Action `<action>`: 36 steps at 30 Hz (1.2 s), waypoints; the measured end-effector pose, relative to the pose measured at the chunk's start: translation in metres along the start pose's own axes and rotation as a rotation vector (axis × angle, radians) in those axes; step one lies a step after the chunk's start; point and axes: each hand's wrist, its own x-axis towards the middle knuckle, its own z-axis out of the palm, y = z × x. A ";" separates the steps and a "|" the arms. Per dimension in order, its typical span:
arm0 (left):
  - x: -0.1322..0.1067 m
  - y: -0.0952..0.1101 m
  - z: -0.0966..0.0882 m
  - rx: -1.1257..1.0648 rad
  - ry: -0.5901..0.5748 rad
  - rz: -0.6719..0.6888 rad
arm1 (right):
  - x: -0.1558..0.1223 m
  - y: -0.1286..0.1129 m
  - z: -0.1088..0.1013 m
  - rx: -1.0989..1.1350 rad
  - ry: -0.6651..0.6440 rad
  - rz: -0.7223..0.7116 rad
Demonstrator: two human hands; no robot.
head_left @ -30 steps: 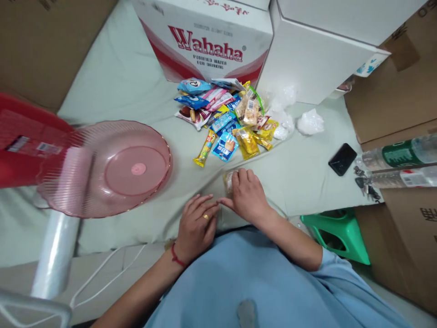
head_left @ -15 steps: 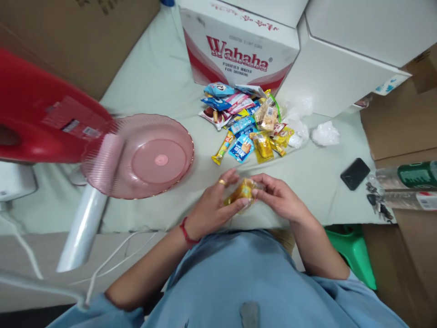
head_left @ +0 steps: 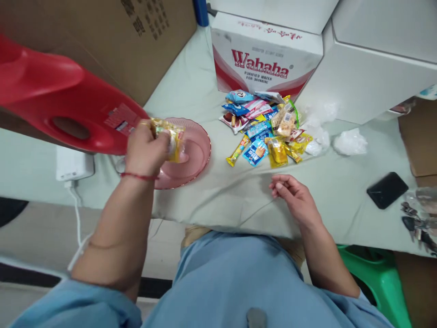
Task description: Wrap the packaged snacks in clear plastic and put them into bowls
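My left hand (head_left: 146, 148) is closed on a yellow, shiny snack packet (head_left: 174, 139) and holds it above the pink ribbed plate (head_left: 201, 159). The hand and packet hide the plate's left part. Over the cloth near the front edge of the table, my right hand (head_left: 293, 198) is loosely curled, its thumb near the fingertips, with nothing visible in it. Beyond it lies a heap of wrapped snacks, among them a blue packet (head_left: 256, 151), a yellow packet (head_left: 277, 152) and a slim yellow bar (head_left: 238, 150).
A red jug (head_left: 102, 114) stands at the left, beside a white charger (head_left: 73, 164) with a cable. Behind the snacks is a Wahaha carton (head_left: 266, 59). Crumpled clear plastic (head_left: 350, 142), a black phone (head_left: 387, 190) and keys (head_left: 414, 223) lie to the right. A green stool (head_left: 378, 273) stands below.
My left hand has carried the yellow packet from in front of me leftward, over the pink plate. My right hand has let go of it and stays near the table's front. The view has shifted.
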 end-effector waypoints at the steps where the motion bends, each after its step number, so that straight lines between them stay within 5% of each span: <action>1: 0.013 -0.004 0.006 0.140 -0.102 -0.073 | -0.002 0.005 -0.004 -0.006 0.017 0.017; 4: 0.035 -0.009 0.026 0.296 -0.358 -0.148 | -0.012 0.017 -0.015 -0.037 0.049 0.046; 6: 0.039 -0.007 0.035 0.314 -0.406 -0.134 | -0.018 0.022 -0.022 -0.070 0.081 0.043; 14: 0.032 0.014 0.017 0.525 -0.227 0.057 | -0.026 0.023 -0.065 -0.138 0.235 0.029; 18: -0.013 0.037 0.001 0.273 0.010 0.418 | 0.001 0.024 -0.106 -0.246 0.424 -0.025; 21: -0.067 0.057 0.010 0.047 0.234 0.739 | 0.040 0.030 -0.130 -0.495 0.644 -0.080; 24: -0.113 0.062 0.037 -0.111 0.051 0.929 | 0.080 0.031 -0.139 -0.868 0.727 -0.187; 27: -0.137 0.048 0.061 -0.167 -0.123 0.873 | 0.102 0.025 -0.140 -1.103 0.654 -0.185; 30: -0.147 0.026 0.069 -0.235 -0.196 0.755 | 0.089 0.014 -0.141 -1.032 0.708 -0.194; 33: -0.159 0.014 0.070 -0.336 -0.293 0.600 | 0.050 0.009 -0.131 -0.623 0.735 -0.192; 36: -0.173 0.025 0.079 -0.508 -0.525 0.392 | 0.008 0.015 -0.097 -0.067 0.596 -0.062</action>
